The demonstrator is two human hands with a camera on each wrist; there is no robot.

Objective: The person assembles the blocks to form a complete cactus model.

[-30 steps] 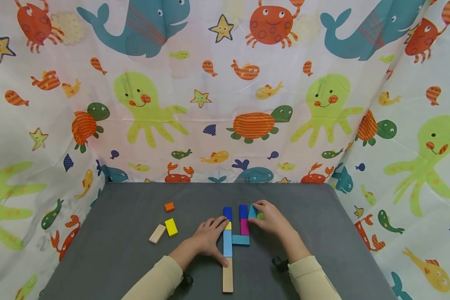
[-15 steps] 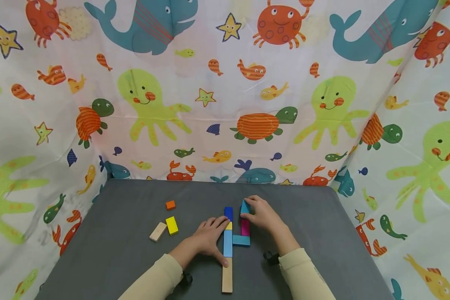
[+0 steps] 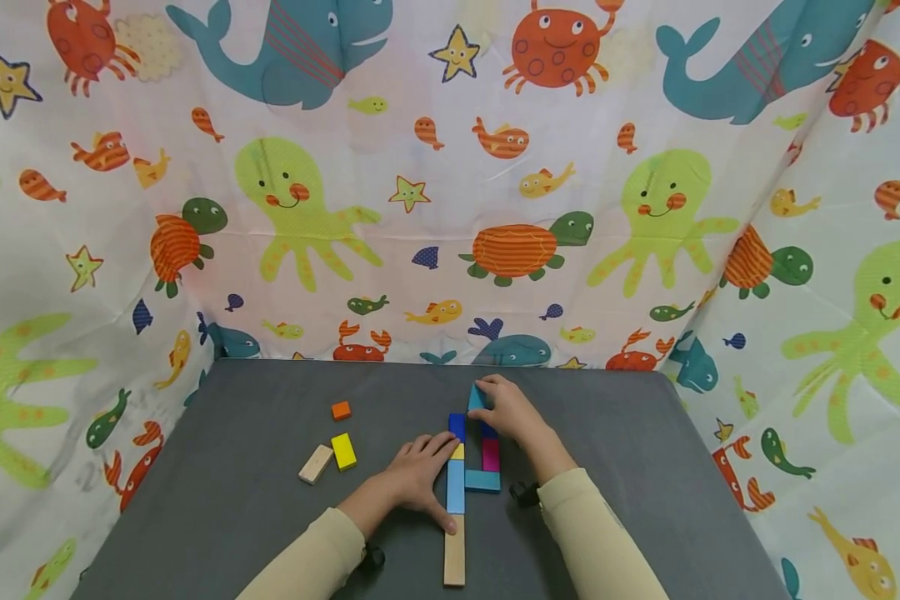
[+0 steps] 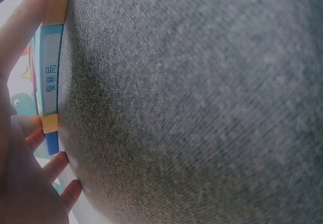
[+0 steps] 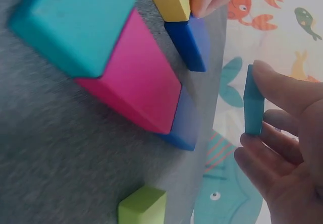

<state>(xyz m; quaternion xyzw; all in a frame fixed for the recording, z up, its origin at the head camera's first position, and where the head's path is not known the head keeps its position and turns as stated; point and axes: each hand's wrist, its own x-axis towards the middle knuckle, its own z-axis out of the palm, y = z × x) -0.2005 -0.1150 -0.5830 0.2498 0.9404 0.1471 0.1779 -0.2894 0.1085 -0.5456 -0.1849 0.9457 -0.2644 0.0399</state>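
My right hand [image 3: 516, 414] pinches a teal triangular block [image 3: 477, 398] between thumb and fingers. It overlaps the far side of the block layout in the head view; the right wrist view shows the triangle [image 5: 254, 103] edge-on, apart from the other blocks. My left hand [image 3: 416, 475] lies spread along a straight row: thumb at the plain wooden block [image 3: 454, 550], fingertips by the small yellow block [image 3: 457, 452]. Between these is a light blue block [image 3: 456, 487], with a dark blue block [image 3: 457, 425] beyond. A teal bar [image 3: 482, 481] branches right to a magenta block [image 3: 491, 455] and another dark blue block [image 3: 488, 430].
Left of the row lie an orange block [image 3: 341, 410], a yellow block [image 3: 343, 451] and a short wooden block [image 3: 316, 464]. A green block [image 5: 142, 206] sits near the magenta one. A sea-animal curtain [image 3: 435, 208] borders the grey table [image 3: 255, 533].
My right hand has carried the teal triangle leftward and away from me, from beside the right-hand dark blue block to the far end between both columns. The left hand has stayed put.
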